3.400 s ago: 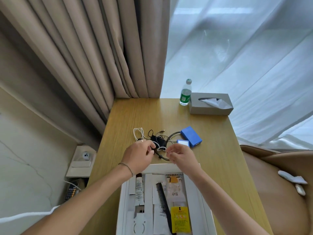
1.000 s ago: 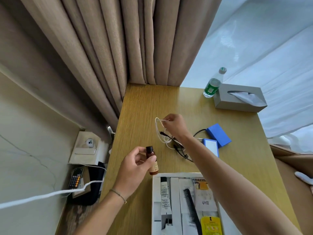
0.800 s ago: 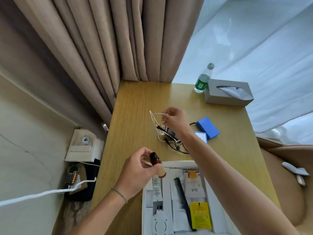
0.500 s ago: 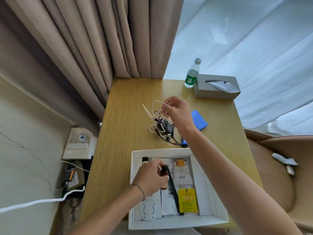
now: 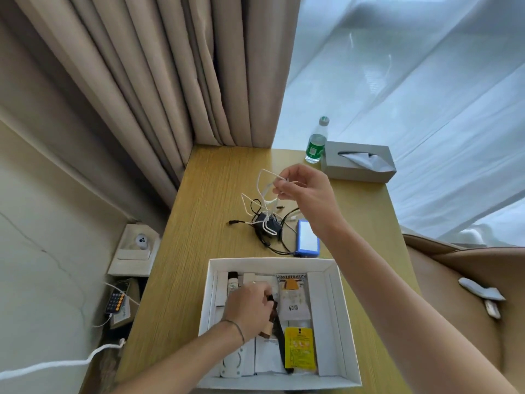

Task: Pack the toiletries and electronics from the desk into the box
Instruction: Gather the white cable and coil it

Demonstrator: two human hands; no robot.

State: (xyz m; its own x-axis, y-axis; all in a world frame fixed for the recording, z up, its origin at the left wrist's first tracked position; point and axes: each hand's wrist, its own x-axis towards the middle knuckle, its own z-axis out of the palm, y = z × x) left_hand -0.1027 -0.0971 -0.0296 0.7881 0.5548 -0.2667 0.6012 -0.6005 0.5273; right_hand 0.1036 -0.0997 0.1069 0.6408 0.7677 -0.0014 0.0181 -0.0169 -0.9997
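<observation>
A white box (image 5: 345, 322) sits open at the near edge of the wooden desk (image 5: 199, 251). Inside lie a white tube (image 5: 233, 285), a black comb (image 5: 279, 339), a yellow sachet (image 5: 299, 348) and a clear pouch (image 5: 292, 297). My left hand (image 5: 250, 308) is down in the box, fingers curled round a small brown bottle (image 5: 268, 327). My right hand (image 5: 304, 191) is raised above the desk and pinches a white cable (image 5: 262, 189), which trails down into a tangle with a black charger (image 5: 268, 226) and black cables. A blue device (image 5: 307, 240) lies beside the tangle.
A water bottle (image 5: 316, 140) and a grey tissue box (image 5: 359, 162) stand at the desk's far right corner. Beige curtains (image 5: 159, 81) hang behind the desk. A tan chair (image 5: 468, 294) is on the right. A wall socket (image 5: 136, 245) and a calculator (image 5: 116, 301) are at the lower left.
My left hand carried the brown bottle from above the desk down into the box. My right hand lifted the white cable higher off the tangle.
</observation>
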